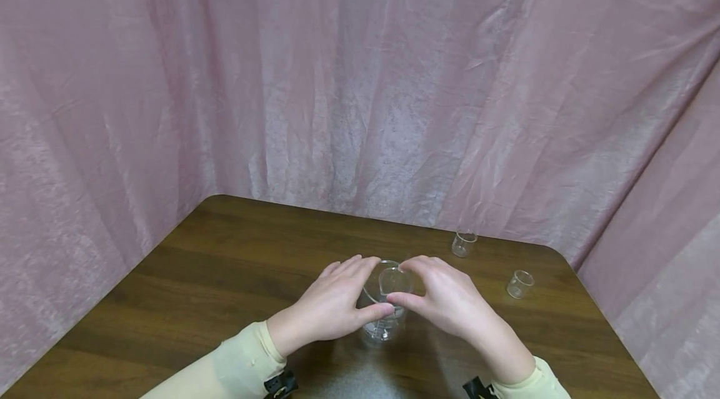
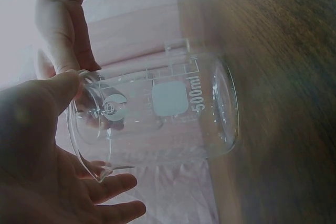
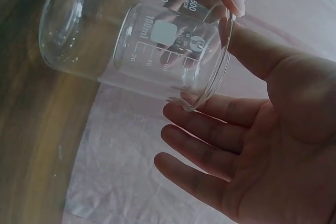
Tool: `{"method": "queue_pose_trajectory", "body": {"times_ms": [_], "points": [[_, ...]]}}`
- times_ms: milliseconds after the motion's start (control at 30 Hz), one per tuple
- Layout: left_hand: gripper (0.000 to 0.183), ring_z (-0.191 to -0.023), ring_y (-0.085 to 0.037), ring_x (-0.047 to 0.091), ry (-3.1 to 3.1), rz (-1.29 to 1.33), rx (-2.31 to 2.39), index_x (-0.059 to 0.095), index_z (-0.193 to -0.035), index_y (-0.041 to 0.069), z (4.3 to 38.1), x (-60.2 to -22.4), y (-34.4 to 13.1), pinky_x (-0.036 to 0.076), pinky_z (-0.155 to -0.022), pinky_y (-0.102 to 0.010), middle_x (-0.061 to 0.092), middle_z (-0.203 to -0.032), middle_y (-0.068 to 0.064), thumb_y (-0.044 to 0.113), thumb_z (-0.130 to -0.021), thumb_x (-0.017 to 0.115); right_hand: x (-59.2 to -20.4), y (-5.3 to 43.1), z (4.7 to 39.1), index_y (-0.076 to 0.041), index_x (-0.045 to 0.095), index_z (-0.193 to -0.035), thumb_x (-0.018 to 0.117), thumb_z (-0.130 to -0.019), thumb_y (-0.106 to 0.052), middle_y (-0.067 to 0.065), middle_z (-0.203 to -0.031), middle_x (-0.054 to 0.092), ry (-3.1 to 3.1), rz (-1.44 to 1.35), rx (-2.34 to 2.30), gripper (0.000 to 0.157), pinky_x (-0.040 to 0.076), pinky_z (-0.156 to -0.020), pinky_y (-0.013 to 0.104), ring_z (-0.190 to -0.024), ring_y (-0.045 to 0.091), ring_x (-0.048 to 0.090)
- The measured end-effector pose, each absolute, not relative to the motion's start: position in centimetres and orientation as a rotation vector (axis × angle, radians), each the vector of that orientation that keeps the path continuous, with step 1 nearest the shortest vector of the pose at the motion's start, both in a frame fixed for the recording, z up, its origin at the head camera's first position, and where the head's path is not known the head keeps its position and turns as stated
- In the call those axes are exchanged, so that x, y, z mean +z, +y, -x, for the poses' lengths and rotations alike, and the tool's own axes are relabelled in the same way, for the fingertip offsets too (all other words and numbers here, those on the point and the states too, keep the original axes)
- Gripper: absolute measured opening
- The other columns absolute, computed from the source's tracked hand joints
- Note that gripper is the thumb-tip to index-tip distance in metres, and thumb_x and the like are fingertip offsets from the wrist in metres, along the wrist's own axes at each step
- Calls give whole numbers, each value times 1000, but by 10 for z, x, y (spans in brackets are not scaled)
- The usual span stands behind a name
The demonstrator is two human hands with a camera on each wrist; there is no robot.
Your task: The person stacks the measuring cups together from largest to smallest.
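One standing, one hanging — my half-curled left hand spans the large beaker, likely bracing it; inside it, my right hand pinches the small beaker clear of the bottom.

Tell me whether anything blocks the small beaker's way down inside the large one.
Nothing visible does: the small beaker is partway down inside the large beaker, with only clear space showing beneath it.
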State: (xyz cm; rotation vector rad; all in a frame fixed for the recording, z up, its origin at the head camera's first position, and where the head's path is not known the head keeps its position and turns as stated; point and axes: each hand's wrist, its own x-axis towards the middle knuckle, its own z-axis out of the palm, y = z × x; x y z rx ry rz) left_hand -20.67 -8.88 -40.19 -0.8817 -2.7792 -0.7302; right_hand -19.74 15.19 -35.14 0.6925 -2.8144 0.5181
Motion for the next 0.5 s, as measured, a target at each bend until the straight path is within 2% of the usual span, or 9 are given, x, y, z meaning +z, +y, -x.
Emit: {"method": "queue_pose_trajectory", "body": {"times_ms": [300,500], "points": [[87,-158,-38,42,-2789,879,-733,48,-164,12,207,-401,-88,33,-125,-68,55,-164,-6,71,-103,64,-347,149,201,-14,78,-125,87,-93,-52,-2,-126,76,-2858,-729,495,51,59,-97,53,-120,22,70],[90,-159,-38,40,-2807,876,-730,46,-166,10,206,-401,-88,32,-126,-68,52,-166,-8,73,-103,61,-343,147,203,-12,79,-124,87,-92,-56,0,-127,76,-2883,-753,477,54,59,-97,54,-120,24,71]]}}
